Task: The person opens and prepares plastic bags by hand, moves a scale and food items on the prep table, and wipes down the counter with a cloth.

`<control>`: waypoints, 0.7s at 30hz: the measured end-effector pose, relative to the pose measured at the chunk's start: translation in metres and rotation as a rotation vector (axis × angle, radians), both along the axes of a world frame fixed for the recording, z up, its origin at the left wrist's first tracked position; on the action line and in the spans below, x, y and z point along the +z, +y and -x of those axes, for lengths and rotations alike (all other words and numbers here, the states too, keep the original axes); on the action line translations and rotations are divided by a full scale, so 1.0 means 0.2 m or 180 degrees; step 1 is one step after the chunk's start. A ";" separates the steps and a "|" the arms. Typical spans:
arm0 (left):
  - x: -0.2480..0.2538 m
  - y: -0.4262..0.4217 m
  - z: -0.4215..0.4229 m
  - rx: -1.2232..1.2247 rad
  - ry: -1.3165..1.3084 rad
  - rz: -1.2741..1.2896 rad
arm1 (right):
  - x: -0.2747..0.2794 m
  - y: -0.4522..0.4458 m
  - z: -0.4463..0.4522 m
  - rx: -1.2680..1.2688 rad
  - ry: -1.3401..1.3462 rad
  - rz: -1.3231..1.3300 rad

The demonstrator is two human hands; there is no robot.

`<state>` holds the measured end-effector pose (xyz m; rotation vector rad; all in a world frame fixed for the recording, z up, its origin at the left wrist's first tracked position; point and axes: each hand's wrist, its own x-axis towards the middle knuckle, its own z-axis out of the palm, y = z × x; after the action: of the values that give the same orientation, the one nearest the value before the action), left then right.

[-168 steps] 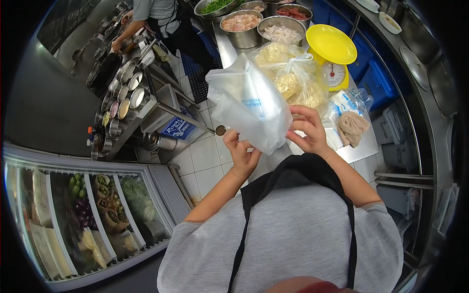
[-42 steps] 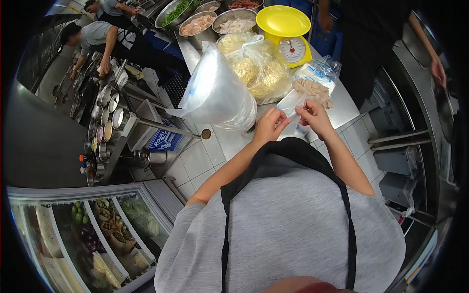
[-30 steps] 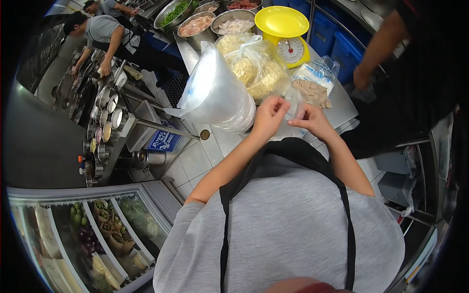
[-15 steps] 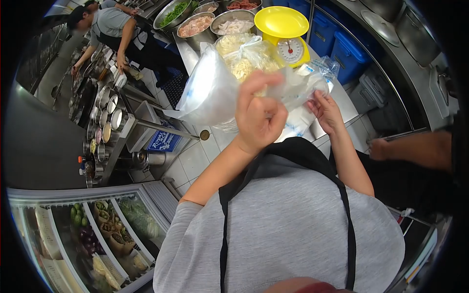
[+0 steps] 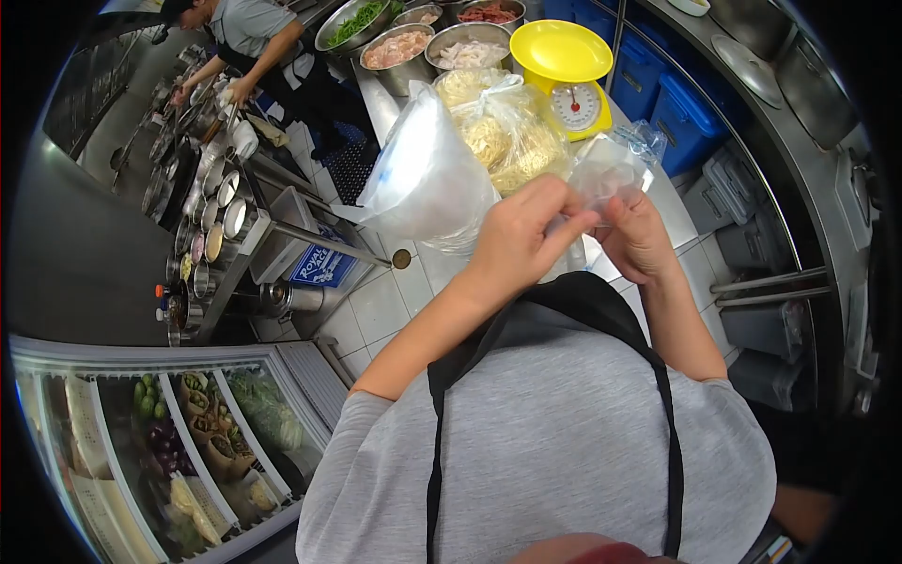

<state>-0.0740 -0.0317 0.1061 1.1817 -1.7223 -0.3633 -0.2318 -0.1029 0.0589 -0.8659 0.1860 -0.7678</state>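
A small clear plastic bag (image 5: 606,177) is pinched between my two hands over the front of the metal table. My left hand (image 5: 528,226) is closed with its fingertips at the bag's near edge, close to my right thumb. My right hand (image 5: 641,235) grips the bag from the right side. Just beyond them sits a tied clear bag of pale noodles (image 5: 512,136). Left of it stands a large, translucent plastic bag (image 5: 427,183), its contents hidden. Behind the noodles is a yellow kitchen scale (image 5: 564,52) with a round dial.
Metal bowls of raw meat (image 5: 396,52) and chopped greens (image 5: 355,23) line the table's far end. Blue lidded bins (image 5: 686,117) stand at right. A co-worker (image 5: 254,47) works at the stove on the left. A glass-topped chiller (image 5: 174,451) holds vegetables at lower left.
My left hand has come down and right to meet my right hand at the small bag. Another person's arm at right has moved down, mostly out of view.
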 end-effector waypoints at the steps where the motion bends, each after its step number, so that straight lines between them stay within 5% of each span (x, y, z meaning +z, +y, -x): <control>1: 0.01 0.02 -0.03 0.0023 -0.0006 0.0015 | 0.03 0.00 -0.01 -0.0001 0.0156 0.0169; 7: -0.05 0.13 -0.10 0.1014 -0.0088 0.0187 | 0.19 0.03 0.02 0.0190 -0.0682 -0.0018; 10: -0.08 0.18 -0.11 0.1027 -0.0308 0.0138 | 0.20 0.06 0.07 0.0933 -0.0353 0.0875; 12: -0.04 0.23 -0.13 0.0024 0.1881 -0.0646 | 0.21 0.05 0.10 0.1270 -0.0670 0.1045; 14: 0.12 0.30 -0.12 -0.0495 0.2637 -0.0877 | 0.29 0.03 0.09 0.1608 -0.0982 0.1184; 16: 0.26 0.36 -0.16 -0.1045 0.3376 -0.1090 | 0.50 0.00 0.05 0.1845 0.0092 0.3605; 17: 0.31 0.39 -0.19 -0.1326 0.2992 -0.1256 | 0.57 0.03 0.04 0.1860 0.0078 0.3609; 18: 0.37 0.42 -0.23 -0.1607 0.2586 -0.1418 | 0.62 0.07 0.03 0.1191 0.0933 0.4449; 19: 0.45 0.40 -0.29 -0.1643 0.0986 -0.0898 | 0.66 0.10 0.02 0.0424 0.1812 0.5195; 20: 0.55 0.39 -0.35 -0.1610 -0.0603 -0.0359 | 0.69 0.11 -0.01 0.0404 0.1798 0.5195; 21: 0.65 0.44 -0.38 -0.1063 -0.1126 -0.0770 | 0.72 0.12 -0.04 -0.0068 0.1951 0.5685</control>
<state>0.0017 0.0564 0.2366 1.1786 -2.2446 -0.6064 -0.2236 -0.0783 0.2029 -2.7947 -0.0096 -0.5170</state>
